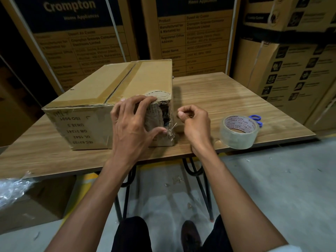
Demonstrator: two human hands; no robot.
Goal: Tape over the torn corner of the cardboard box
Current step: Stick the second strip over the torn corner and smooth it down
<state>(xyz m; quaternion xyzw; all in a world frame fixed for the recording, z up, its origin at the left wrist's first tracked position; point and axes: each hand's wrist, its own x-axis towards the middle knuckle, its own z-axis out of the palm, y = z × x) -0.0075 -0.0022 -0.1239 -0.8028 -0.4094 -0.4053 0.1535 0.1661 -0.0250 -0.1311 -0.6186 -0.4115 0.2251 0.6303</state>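
A brown cardboard box (87, 91) lies on the wooden table (227, 91). Its near right corner (163, 113) is torn open, with ragged edges and a dark hole. My left hand (132, 124) lies flat on the box's front face beside the tear, fingers spread over the top edge and thumb pressing low by the corner. A thin glint of clear tape strip (172, 126) runs from that thumb toward my right hand (194, 124). The right hand hovers just right of the corner, thumb and forefinger pinched together.
A roll of clear tape (238, 132) stands at the table's front right edge, with blue-handled scissors (255, 118) behind it. Tall stacked cartons (190, 33) wall in the back and right. Crumpled plastic wrap (11, 190) lies at the lower left. Black table legs (203, 188) stand near my knees.
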